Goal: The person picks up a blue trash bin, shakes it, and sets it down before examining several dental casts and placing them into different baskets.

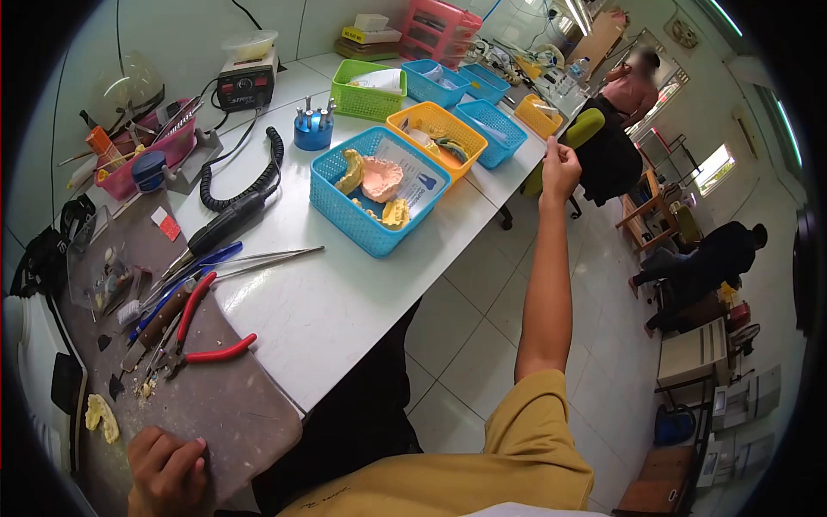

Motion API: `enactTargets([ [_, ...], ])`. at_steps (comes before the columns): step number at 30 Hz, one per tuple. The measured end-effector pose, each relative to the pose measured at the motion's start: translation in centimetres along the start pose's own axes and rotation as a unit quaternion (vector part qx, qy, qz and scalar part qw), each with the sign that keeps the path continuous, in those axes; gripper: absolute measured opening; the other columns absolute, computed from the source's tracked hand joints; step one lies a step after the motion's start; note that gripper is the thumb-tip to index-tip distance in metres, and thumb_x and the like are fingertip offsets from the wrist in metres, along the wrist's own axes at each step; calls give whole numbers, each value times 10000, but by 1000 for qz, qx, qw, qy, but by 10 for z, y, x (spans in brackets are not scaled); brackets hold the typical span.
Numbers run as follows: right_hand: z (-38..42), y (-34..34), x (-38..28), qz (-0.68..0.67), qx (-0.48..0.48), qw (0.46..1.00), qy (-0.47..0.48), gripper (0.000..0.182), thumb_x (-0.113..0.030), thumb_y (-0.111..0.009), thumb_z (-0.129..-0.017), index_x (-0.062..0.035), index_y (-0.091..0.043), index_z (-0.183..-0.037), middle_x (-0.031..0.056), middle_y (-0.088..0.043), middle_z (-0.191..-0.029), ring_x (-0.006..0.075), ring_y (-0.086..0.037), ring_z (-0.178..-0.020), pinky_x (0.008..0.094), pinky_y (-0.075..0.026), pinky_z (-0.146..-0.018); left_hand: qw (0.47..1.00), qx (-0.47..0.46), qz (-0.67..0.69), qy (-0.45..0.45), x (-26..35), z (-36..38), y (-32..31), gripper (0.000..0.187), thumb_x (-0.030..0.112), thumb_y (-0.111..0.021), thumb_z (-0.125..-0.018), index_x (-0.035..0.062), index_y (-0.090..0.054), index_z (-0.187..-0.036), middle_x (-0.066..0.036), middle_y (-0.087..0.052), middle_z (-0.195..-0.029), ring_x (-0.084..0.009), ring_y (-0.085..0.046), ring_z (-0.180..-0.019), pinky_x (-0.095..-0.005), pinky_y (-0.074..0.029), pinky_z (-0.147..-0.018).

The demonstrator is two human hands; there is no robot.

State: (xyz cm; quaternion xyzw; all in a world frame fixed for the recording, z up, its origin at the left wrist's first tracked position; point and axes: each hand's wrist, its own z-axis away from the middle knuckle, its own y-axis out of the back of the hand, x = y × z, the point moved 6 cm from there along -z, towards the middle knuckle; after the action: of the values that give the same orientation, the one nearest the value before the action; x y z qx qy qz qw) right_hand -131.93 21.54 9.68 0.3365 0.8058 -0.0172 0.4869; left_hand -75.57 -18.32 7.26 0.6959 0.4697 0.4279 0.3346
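Observation:
Curled closed at the bottom left, my left hand (168, 474) rests by the edge of the brown mat (250, 414), with nothing visible in it. A yellowish dental arch piece (102, 419) lies beside it. My right arm is stretched far out past the table's edge. My right hand (561, 171) has its fingers pressed together near the yellow-orange basket (538, 115); what it may hold is too small to make out. A blue basket (345, 215) on the table holds a pink dental cast (381, 178) and yellow casts (395, 214).
Red-handled pliers (196, 310), tweezers and other tools lie on the mat. A black handpiece (226, 222) with a coiled cord joins a control box (248, 82). Green (369, 105) and orange (474, 146) baskets stand behind. One person (633, 90) stands at the back, another (711, 267) at right.

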Motion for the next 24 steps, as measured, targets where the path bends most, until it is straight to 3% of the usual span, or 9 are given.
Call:
enactTargets([
  [3,0,-31,105,18,-44,989,-140,930,-474,-837,-687,39,-428,-1346,203,-503,-1344,287,-517,-1207,376,-420,-993,998,-36,-54,25,9,-11,0,231,119,-699,-697,18,-673,-904,-82,-575,-715,-272,-539,-666,-385,-429,-610],
  [4,16,-44,110,-58,-102,969,-216,1041,-481,-865,-633,34,-367,-1387,246,-403,-1426,344,-434,-1295,426,-354,-1066,994,-75,-67,53,17,-15,1,280,125,-688,-739,10,-651,-992,-109,-578,-792,-302,-543,-735,-398,-432,-654],
  [5,30,-52,108,-181,-187,932,-254,862,-425,-831,-704,5,-442,-1341,203,-494,-1363,327,-506,-1223,459,-388,-1035,993,-76,-73,52,29,-15,0,280,125,-688,-739,10,-651,-992,-109,-578,-792,-302,-543,-735,-398,-432,-654],
  [7,53,-78,104,-448,-305,762,-356,650,-354,-765,-793,-19,-502,-1284,152,-576,-1275,316,-562,-1144,493,-417,-1009,986,-41,-113,115,43,-10,0,335,116,-681,-769,1,-628,-1079,-151,-582,-907,-343,-554,-815,-426,-447,-728],
  [8,58,-79,105,-449,-306,759,-359,650,-354,-765,-793,-19,-502,-1284,152,-576,-1275,316,-562,-1144,493,-417,-1009,985,-44,-116,116,54,-7,-3,335,116,-681,-769,1,-628,-1079,-151,-582,-907,-343,-554,-815,-426,-447,-728],
  [10,60,-78,99,-486,-270,752,-354,422,-282,-649,-890,-40,-541,-1219,124,-606,-1215,288,-594,-1071,432,-464,-957,972,27,-108,205,64,5,-1,368,113,-664,-794,-16,-610,-1134,-182,-582,-1007,-374,-571,-915,-448,-456,-827],
  [14,52,-96,122,-508,-256,743,-353,426,-263,-651,-890,-43,-537,-1236,127,-613,-1198,288,-595,-1072,443,-464,-957,953,117,-144,239,70,23,-28,352,169,-626,-850,-18,-613,-1148,-186,-584,-1093,-378,-577,-1027,-456,-446,-902],
  [19,48,-96,121,-518,-245,752,-326,483,-270,-691,-858,-39,-521,-1246,127,-601,-1213,310,-585,-1105,489,-456,-984,895,261,-318,173,58,43,-42,286,200,-463,-966,-2,-657,-1024,-140,-652,-1025,-325,-652,-926,-417,-514,-795],
  [24,43,-98,130,-499,-248,769,-312,509,-283,-695,-859,-34,-497,-1256,145,-586,-1214,310,-587,-1102,479,-479,-960,861,321,-371,135,58,45,-42,302,161,-425,-959,-22,-665,-940,-132,-674,-931,-294,-670,-831,-385,-541,-728],
])
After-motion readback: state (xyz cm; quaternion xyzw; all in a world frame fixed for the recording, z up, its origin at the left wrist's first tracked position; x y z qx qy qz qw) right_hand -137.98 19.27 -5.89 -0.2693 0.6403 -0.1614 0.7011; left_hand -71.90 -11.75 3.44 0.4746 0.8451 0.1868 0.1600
